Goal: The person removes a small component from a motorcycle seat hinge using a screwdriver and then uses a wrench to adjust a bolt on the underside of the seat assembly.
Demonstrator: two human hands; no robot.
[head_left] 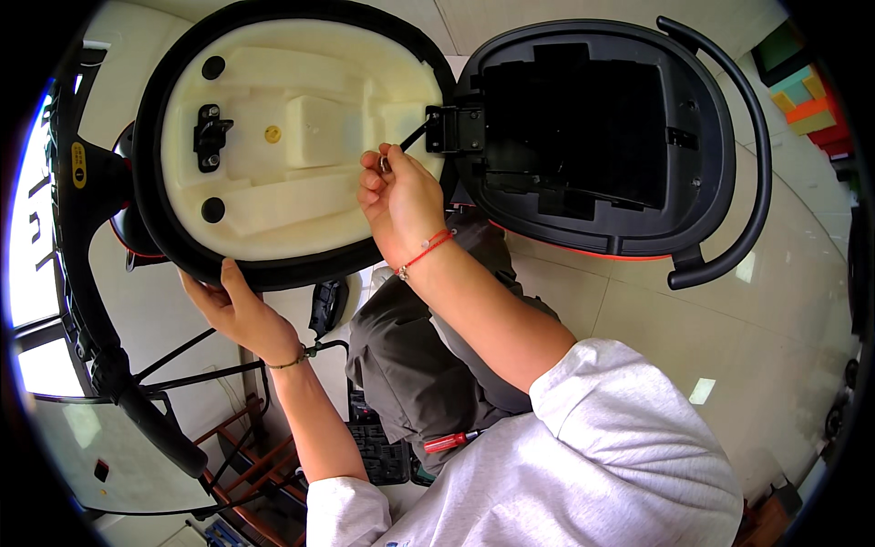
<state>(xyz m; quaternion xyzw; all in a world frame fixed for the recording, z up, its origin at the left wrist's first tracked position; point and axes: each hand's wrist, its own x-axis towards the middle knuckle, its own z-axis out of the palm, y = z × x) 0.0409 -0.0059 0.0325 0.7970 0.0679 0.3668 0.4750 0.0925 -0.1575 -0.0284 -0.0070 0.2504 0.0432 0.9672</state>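
Pale tiles (638, 314) spread below the fingers (369, 181). Right hand (401, 193) pinches a dark rod (416, 137); left hand (244, 319) grasps a black rim (314, 271).

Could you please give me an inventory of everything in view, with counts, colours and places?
seat: 1, cream underside, black rim, upper left
round pads: 2, black, on the underside
latch: 1, black, between the pads
bin: 1, black, upper right
hinge: 1, black, between seat and bin
rail: 1, black, around the bin's right side
thin rod: 1, dark, by the hinge
screwdriver: 1, red handle, lower middle
tool case: at least 1, black, lower middle
handlebar grip: 1, black, lower left
boxes: several, mixed colours, right edge
floor: 1, pale tiles, below the bin
trousers: 1 pair, dark grey, middle
shirt: 1, light grey, bottom
left hand: 1, bare, at the seat's lower rim
right hand: 1, bare, fingers curled at the rod
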